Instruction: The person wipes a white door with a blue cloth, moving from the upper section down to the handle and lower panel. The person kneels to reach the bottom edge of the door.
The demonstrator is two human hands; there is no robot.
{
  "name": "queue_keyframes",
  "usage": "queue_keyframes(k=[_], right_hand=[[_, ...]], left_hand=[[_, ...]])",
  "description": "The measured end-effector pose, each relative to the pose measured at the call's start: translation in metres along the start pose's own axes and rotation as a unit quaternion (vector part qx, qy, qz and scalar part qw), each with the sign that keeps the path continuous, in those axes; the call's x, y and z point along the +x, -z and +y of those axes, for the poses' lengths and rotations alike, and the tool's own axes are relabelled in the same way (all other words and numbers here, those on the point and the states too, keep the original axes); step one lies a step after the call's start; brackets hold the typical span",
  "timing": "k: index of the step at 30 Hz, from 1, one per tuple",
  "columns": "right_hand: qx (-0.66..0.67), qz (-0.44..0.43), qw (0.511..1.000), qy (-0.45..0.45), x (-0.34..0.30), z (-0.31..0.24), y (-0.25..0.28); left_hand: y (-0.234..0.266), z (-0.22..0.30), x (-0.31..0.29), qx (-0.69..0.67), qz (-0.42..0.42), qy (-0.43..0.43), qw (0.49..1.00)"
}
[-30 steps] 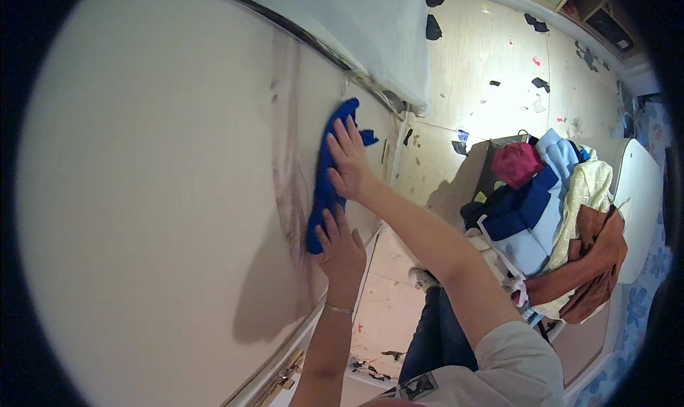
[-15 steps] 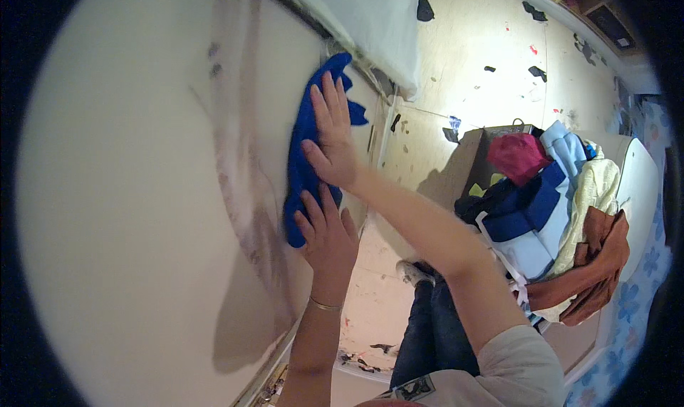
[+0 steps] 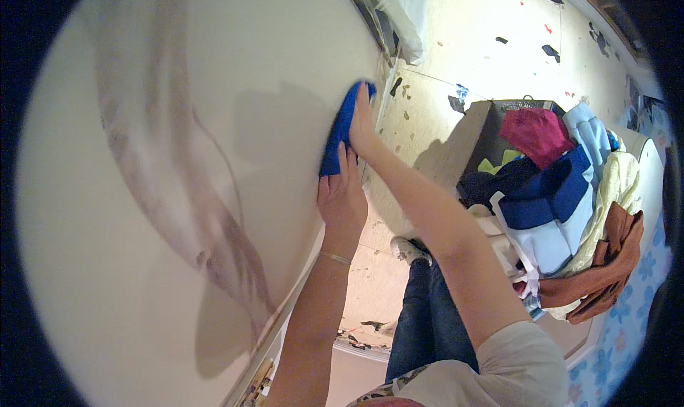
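A bright blue folded piece of soft fabric point(image 3: 339, 137), perhaps a small garment, lies at the right edge of the pale tabletop point(image 3: 271, 136). My right hand point(image 3: 362, 125) rests on its far part, seen edge-on, with straight fingers laid along it. On the near end lies my left hand point(image 3: 343, 192), its fingers stretched out over the fabric and a thin bracelet on the wrist. The two hands are close together, nearly touching. They cover much of the fabric's right side, so its full shape is hidden.
Right of me, a dark box point(image 3: 484, 132) is heaped with clothes: a crimson piece point(image 3: 536, 135), a navy and light blue one, a cream one and a brown garment point(image 3: 605, 264). Dark scraps lie on the floor point(image 3: 470, 36). White sheeting point(image 3: 410, 22) hangs at the table's far corner.
The blue fabric, spread longer with a ragged right edge before, is now shorter and narrower at the table's edge. My right hand has turned from palm-down to edge-on. The view has shifted.
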State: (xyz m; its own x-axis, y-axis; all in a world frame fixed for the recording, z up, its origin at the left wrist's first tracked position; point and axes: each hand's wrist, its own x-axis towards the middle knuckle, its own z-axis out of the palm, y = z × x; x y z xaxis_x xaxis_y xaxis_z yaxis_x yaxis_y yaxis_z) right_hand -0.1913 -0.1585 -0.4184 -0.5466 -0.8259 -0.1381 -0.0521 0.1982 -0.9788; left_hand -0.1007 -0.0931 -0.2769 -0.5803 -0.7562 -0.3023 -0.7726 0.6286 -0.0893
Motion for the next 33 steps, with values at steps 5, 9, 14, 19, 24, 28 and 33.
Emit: queue_keyframes(k=[5, 9, 14, 19, 24, 28, 33], right_hand=[[0.072, -0.061, 0.98, -0.176, -0.074, 0.0, -0.03], [0.102, -0.026, 0.992, -0.065, -0.102, -0.068, -0.033], [0.034, 0.002, 0.987, 0.155, -0.099, -0.203, 0.003], [0.02, -0.009, 0.935, 0.353, -0.113, -0.336, 0.032], [0.017, -0.073, 0.884, 0.462, -0.144, -0.378, 0.032], [0.002, -0.047, 0.891, 0.451, -0.145, -0.328, 0.019], [-0.035, -0.036, 0.948, 0.316, -0.141, -0.216, 0.003]], left_hand=[[0.006, -0.003, -0.053, 0.011, -0.031, 0.018, 0.999], [0.052, 0.001, -0.092, 0.008, -0.066, 0.124, 0.99], [0.102, -0.011, -0.127, 0.096, 0.136, 0.153, 0.974], [0.174, -0.01, -0.157, -0.024, 0.263, 0.175, 0.949], [0.19, -0.011, -0.184, -0.032, 0.227, 0.217, 0.949], [0.142, -0.013, -0.185, 0.092, 0.177, 0.24, 0.95], [0.088, -0.003, -0.163, 0.017, 0.07, 0.225, 0.972]])
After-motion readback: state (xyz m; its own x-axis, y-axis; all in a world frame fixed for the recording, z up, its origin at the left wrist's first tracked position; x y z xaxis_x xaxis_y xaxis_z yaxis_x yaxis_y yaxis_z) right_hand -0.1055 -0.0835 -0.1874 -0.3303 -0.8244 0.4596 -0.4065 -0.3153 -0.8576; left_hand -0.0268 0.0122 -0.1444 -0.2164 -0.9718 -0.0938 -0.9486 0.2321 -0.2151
